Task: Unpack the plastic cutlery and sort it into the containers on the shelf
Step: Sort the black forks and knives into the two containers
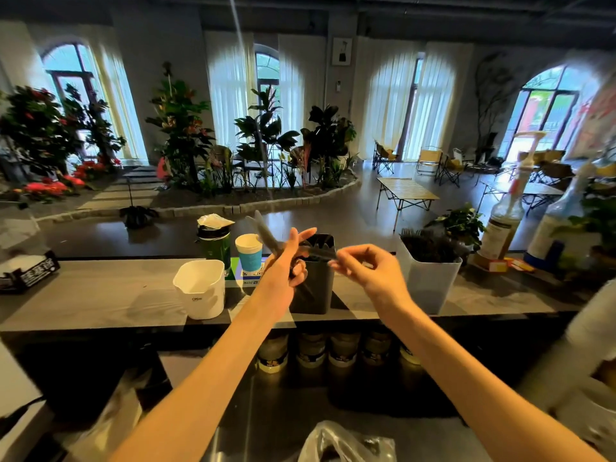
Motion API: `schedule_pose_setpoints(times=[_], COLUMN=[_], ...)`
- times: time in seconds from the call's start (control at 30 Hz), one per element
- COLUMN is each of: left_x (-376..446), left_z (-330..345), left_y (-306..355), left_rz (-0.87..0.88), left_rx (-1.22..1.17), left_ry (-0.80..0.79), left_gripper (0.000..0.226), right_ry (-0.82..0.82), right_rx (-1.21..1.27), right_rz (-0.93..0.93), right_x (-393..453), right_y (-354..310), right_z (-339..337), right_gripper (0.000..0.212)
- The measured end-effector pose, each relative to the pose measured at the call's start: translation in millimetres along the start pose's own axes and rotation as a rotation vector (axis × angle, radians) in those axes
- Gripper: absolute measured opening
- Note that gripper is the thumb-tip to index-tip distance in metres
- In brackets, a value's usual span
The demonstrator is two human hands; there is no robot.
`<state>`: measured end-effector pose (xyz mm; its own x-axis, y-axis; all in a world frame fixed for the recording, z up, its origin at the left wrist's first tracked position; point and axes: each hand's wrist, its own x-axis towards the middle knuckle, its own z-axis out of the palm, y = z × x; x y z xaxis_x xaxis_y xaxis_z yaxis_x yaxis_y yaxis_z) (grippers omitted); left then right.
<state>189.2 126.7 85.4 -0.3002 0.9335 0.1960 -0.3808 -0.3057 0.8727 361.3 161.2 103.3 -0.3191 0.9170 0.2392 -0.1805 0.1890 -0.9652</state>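
Over the black container (pixel 313 285) on the shelf (pixel 100 295), the left hand (pixel 283 271) has its grip on a dark wrapped cutlery piece (pixel 266 233) while the right hand (pixel 366 265) pinches its thin, probably slippery wrapper (pixel 321 253); the piece looks light and stiff, best held mid-handle.

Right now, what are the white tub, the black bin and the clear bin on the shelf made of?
White tub: likely plastic, opaque with a soft sheen and a moulded spout.
Black bin: probably matte plastic; dull, few highlights.
Clear bin: seemingly frosted translucent plastic; dark cutlery shows faintly through its wall.
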Motion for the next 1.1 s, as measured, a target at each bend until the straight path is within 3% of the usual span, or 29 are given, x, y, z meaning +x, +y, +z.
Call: schedule_pose_setpoints(times=[0.07,0.13,0.23,0.4,0.5,0.6,0.73,0.83,1.0,1.1], left_x=[0.9,3.2,5.7,11.5,15.6,30.9,50.9,60.3,94.7,98.5], left_z=[1.7,2.1,3.0,10.8,12.3,13.4,19.8,17.9,-7.3,-8.5], left_y=[0.1,1.9,4.7,10.1,22.2,35.7,63.0,85.4,78.1,60.4], left_rz=[0.021,0.019,0.046,-0.151,-0.131,-0.113,-0.017,0.151,0.275,0.286], left_rx=[0.064,0.081,0.177,0.407,0.449,0.541,0.7,0.619,0.827,0.926], left_ry=[0.036,0.036,0.016,-0.026,-0.153,-0.128,-0.143,-0.187,-0.046,-0.021], left_gripper=[0.039,0.047,0.051,0.042,0.03,0.026,0.018,0.016,0.047,0.041], right_ry=[-0.068,-0.099,-0.08,-0.325,-0.326,-0.369,-0.317,-0.185,-0.033,-0.102], right_rx=[-0.082,-0.281,-0.486,-0.544,-0.545,-0.501,-0.563,-0.578,-0.712,-0.83], right_rz=[0.029,0.009,-0.177,-0.217,-0.233,-0.28,-0.506,-0.658,-0.638,-0.482], right_x=[-3.8,0.5,15.9,44.0,58.7,67.3,82.3,99.5,130.8,143.5], right_y=[11.6,12.7,-4.2,-45.6,-58.2,-72.2,-91.1,-98.8,-68.0,-26.6], right_z=[3.9,4.5,6.2,21.2,26.9,29.4,34.5,34.5,32.4,34.6], right_gripper=[0.016,0.019,0.029,0.047,0.033,0.016,0.014,0.018,0.02,0.017])
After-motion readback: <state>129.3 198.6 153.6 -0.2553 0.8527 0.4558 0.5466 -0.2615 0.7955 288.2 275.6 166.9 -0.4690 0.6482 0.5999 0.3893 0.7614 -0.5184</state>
